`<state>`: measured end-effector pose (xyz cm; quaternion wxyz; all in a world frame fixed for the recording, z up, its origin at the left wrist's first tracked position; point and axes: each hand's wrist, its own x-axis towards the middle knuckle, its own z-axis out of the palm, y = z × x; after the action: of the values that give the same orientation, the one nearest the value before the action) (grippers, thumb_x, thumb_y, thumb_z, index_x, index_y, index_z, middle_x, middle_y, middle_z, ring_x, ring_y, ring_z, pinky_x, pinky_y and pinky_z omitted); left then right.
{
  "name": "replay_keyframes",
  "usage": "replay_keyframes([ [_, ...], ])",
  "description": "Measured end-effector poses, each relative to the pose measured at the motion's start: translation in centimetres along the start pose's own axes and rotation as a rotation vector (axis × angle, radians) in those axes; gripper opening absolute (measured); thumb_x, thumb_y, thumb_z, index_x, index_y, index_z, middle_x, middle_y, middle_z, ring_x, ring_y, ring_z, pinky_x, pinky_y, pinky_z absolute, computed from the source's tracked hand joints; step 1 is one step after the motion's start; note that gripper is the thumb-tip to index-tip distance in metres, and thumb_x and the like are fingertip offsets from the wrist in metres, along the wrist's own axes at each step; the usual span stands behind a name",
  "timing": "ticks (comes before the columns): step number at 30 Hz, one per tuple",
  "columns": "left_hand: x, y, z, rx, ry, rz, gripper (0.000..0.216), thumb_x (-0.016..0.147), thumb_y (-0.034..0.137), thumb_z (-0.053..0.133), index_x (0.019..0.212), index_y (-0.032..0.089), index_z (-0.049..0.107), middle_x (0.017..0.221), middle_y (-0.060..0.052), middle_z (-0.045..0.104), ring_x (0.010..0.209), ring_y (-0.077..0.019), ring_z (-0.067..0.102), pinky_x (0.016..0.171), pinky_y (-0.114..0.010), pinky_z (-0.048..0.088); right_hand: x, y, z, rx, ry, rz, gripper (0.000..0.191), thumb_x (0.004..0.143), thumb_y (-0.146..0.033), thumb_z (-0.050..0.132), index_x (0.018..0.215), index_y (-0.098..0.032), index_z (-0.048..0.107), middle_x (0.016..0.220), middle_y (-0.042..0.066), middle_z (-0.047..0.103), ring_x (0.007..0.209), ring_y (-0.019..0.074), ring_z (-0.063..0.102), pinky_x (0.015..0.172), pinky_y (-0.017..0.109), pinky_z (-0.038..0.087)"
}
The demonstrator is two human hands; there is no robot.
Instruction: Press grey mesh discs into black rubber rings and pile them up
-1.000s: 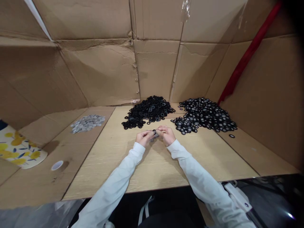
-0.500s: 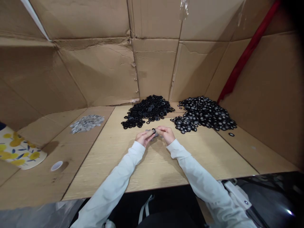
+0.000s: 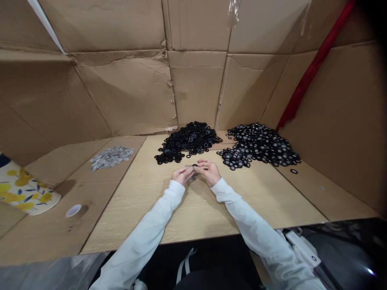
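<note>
Head view. Item: small black ring, pinched at fingertips of L hand and R hand, fingers together on it, above wood board, just in front of black ring pile. Nearby: grey-centred ring pile, grey disc pile. Risk: loose pinch lets ring slip, drop, mix into piles.

Long, loose sleeves of a very pale blue-white fabric cover both arms, the left sleeve and the right sleeve, ending in plain cuffs at the wrists. The left hand and right hand are bare. Below sits a black garment with pale cords, and a white strap piece with a small dark snap lies along the right sleeve.
</note>
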<state>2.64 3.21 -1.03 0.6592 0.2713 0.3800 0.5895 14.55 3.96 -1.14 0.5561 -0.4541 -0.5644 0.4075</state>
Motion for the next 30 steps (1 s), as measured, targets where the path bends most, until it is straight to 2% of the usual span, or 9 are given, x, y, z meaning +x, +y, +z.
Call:
replay_keyframes([
  [2,-0.2,0.1,0.1,-0.028,-0.004,-0.069,0.005,0.06,0.014,0.064,0.062,0.01,0.061,0.065,-0.005,0.063,0.068,-0.0121,0.059,0.079,-0.025,0.044,-0.1,0.0,0.0,-0.002,0.018,-0.008,0.017,0.054,-0.032,0.064,0.058,-0.015,0.06,0.089,0.006,0.049,0.084,0.0175,0.05,0.068,0.03,0.042],
  [4,-0.5,0.3,0.3,-0.071,-0.022,-0.19,0.013,0.066,0.023,0.059,0.066,0.01,0.061,0.067,-0.007,0.063,0.069,-0.0132,0.059,0.076,-0.024,0.046,-0.1,0.0,0.2,0.006,0.017,-0.024,0.017,0.057,-0.033,0.061,0.059,-0.016,0.06,0.089,0.006,0.049,0.085,0.017,0.05,0.068,0.029,0.042],
  [7,-0.9,0.4,0.3,-0.135,-0.116,-0.367,0.02,0.071,0.028,0.052,0.073,0.01,0.059,0.071,-0.009,0.061,0.067,-0.0138,0.058,0.068,-0.025,0.047,-0.2,0.3,0.7,0.016,-0.005,-0.064,0.017,0.06,-0.033,0.059,0.063,-0.016,0.059,0.091,0.005,0.047,0.087,0.0162,0.049,0.073,0.029,0.041],
  [9,-1.1,0.4,0.3,-0.168,-0.185,-0.411,0.022,0.073,0.029,0.049,0.077,0.009,0.058,0.073,-0.01,0.06,0.066,-0.0135,0.057,0.063,-0.025,0.047,-0.3,0.6,0.9,-0.01,-0.005,-0.092,0.017,0.062,-0.033,0.057,0.065,-0.016,0.058,0.092,0.005,0.046,0.088,0.0159,0.049,0.077,0.03,0.039],
  [13,-1.2,0.2,0.2,-0.171,-0.222,-0.423,0.023,0.074,0.031,0.048,0.077,0.011,0.058,0.072,-0.008,0.059,0.064,-0.0123,0.055,0.059,-0.023,0.046,-0.5,0.9,1.1,-0.166,0.006,-0.167,0.014,0.068,-0.031,0.052,0.069,-0.018,0.057,0.094,0.005,0.046,0.091,0.0168,0.046,0.08,0.032,0.037],
  [20,-1.3,0.2,0.4,-0.132,-0.157,-0.409,0.019,0.069,0.033,0.055,0.072,0.015,0.057,0.067,-0.003,0.056,0.061,-0.0101,0.052,0.058,-0.022,0.043,-1.0,-0.3,0.6,-0.495,0.03,-0.381,0.01,0.072,-0.023,0.047,0.074,-0.018,0.055,0.096,0.008,0.043,0.095,0.0203,0.038,0.085,0.037,0.033],
  [30,-1.1,0.1,0.3,-0.071,-0.089,-0.353,0.013,0.066,0.028,0.06,0.073,0.017,0.057,0.064,0.001,0.054,0.055,-0.0071,0.05,0.056,-0.02,0.044,-1.9,-0.8,0.8,-0.895,0.041,-0.588,0.017,0.07,-0.011,0.042,0.079,-0.015,0.056,0.103,0.011,0.039,0.095,0.0239,0.032,0.08,0.04,0.029],
])
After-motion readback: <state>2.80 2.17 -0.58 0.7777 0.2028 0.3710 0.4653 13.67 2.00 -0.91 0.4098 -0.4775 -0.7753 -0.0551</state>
